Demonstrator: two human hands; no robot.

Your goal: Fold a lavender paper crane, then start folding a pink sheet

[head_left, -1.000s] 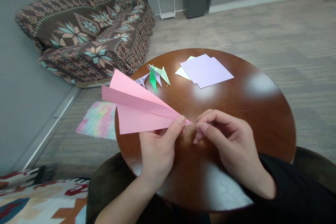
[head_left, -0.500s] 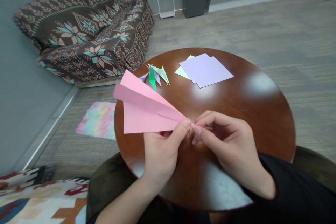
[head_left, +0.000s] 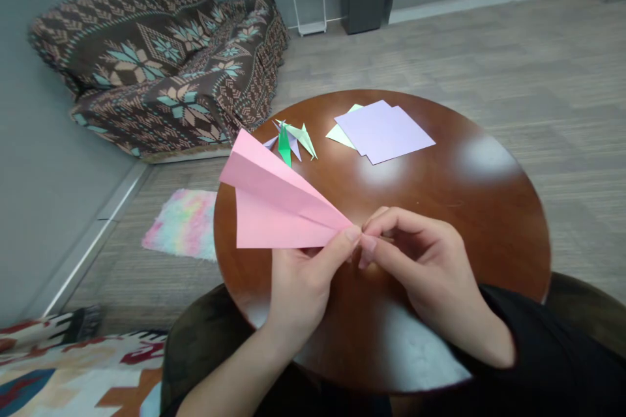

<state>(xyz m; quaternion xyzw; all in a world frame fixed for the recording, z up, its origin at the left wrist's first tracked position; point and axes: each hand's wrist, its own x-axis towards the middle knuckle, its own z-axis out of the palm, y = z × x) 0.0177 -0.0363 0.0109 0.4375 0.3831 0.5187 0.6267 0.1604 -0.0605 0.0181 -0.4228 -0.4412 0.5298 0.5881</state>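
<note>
Pink folded paper (head_left: 278, 208) is held up over the round brown table (head_left: 469, 221), fanning out wide to the left and narrowing to a point at the right. My left hand (head_left: 313, 280) grips it near that point, thumb on top and fingers hidden beneath. Thumb and fingertips of my right hand (head_left: 415, 254) pinch together at the paper's narrow tip, right beside my left thumb. The tip itself is mostly covered by the fingers.
Several folded paper cranes (head_left: 284, 144), green, purple and pale green, lie at the table's far left. Purple paper sheets (head_left: 384, 132) overlap a pale green sheet (head_left: 342, 136) at the back. Beyond stands a sofa (head_left: 171, 71) under a patterned cover; a fluffy rug (head_left: 180, 225) lies left.
The pink paper has shifted slightly to the right, and its raised flap has changed angle a little. My left hand moved slightly right; my right hand stays at the tip.
</note>
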